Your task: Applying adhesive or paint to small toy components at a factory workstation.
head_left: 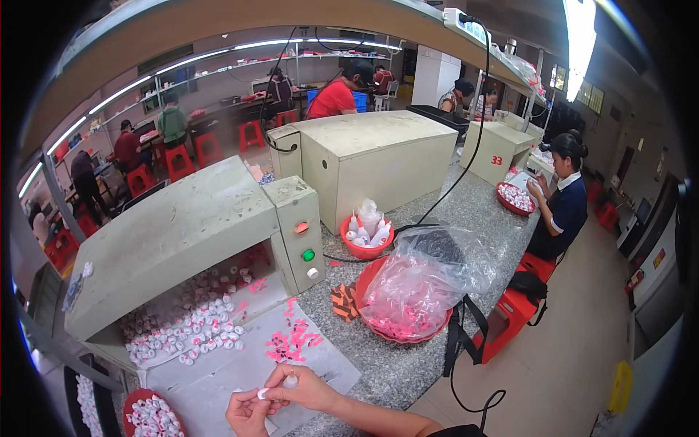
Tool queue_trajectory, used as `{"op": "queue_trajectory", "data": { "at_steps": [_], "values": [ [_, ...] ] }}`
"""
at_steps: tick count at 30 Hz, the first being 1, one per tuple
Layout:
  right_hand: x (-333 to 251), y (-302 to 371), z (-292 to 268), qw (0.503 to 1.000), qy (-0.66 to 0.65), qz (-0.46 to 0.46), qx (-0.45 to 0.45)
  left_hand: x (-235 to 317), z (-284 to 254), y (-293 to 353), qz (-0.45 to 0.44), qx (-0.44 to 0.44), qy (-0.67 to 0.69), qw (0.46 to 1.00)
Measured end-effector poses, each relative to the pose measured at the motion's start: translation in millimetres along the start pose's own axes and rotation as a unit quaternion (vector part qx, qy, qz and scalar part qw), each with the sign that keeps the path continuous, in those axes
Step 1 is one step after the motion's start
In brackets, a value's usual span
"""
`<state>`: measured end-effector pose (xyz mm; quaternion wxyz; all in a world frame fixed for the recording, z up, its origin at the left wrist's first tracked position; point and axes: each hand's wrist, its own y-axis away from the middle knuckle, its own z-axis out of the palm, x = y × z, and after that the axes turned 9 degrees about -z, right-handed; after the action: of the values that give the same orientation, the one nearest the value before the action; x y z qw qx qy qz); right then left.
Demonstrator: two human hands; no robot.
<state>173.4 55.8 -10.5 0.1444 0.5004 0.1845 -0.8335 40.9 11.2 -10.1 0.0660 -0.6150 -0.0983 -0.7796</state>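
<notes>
At the front edge of the bench, my left hand (247, 415) is closed, its fingertips around a small white round piece (262, 393). My right hand (306, 392) meets it there, with thumb and finger pinched close to the piece. A whitish bottle-like object (290, 381) shows between the right hand's fingers, mostly hidden by them. Both hands are above a pale sheet (211, 386). Just beyond them lie loose pink pieces (290, 341) with dark parts. Many white round pieces with pink marks (196, 331) fill the opening of a cream box-shaped machine (182, 226).
A red basket (362, 280) holds pink pieces under a clear plastic bag (437, 269). Behind it, a red bowl (366, 251) holds white squeeze bottles. A red tray (135, 404) of white pieces is at the lower left. A co-worker (566, 197) sits to the right.
</notes>
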Motion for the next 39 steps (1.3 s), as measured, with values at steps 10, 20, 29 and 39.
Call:
{"op": "queue_trajectory", "data": {
  "at_steps": [10, 20, 29, 39],
  "values": [
    [12, 1, 1, 1.0, 0.007, -0.009, 0.02, -8, -15, -1, -0.061, -0.035, -0.013, 0.997],
    [8, 6, -2, 0.999, -0.018, -0.009, 0.045, -4, -5, 0, -0.071, -0.037, -0.012, 0.997],
    [11, 8, -6, 0.998, -0.005, -0.037, 0.048, -9, -3, -2, -0.055, -0.032, -0.059, 0.996],
    [20, 12, -7, 0.995, -0.063, -0.046, 0.063, -8, 0, 1, -0.085, -0.029, -0.058, 0.994]
  ]
}}
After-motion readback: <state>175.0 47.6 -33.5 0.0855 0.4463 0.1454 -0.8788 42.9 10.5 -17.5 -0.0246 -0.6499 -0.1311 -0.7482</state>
